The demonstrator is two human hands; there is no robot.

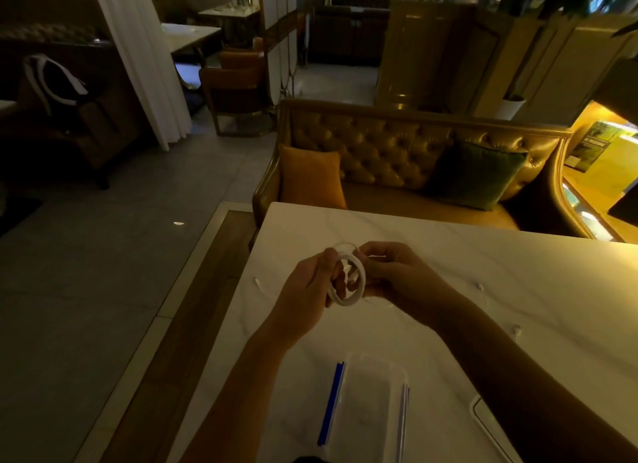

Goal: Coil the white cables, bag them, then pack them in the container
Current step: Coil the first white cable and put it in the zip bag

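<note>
I hold a white cable (359, 283) wound into a small ring above the white marble table (448, 255). My left hand (307, 286) grips the ring's left side with fingers through the loop. My right hand (397, 276) pinches its right side. A loose end of white cable (257, 283) trails on the table to the left, and another cable end (480, 286) lies to the right. Clear zip bags (366, 404) with a blue strip (331, 404) lie near the front edge, under my forearms.
A flat clear container or lid (483, 417) shows at the front right, partly hidden by my right arm. Behind the table stands a tufted sofa (379, 152) with an orange cushion (310, 179) and a green cushion (476, 176). The table's left edge drops to the floor.
</note>
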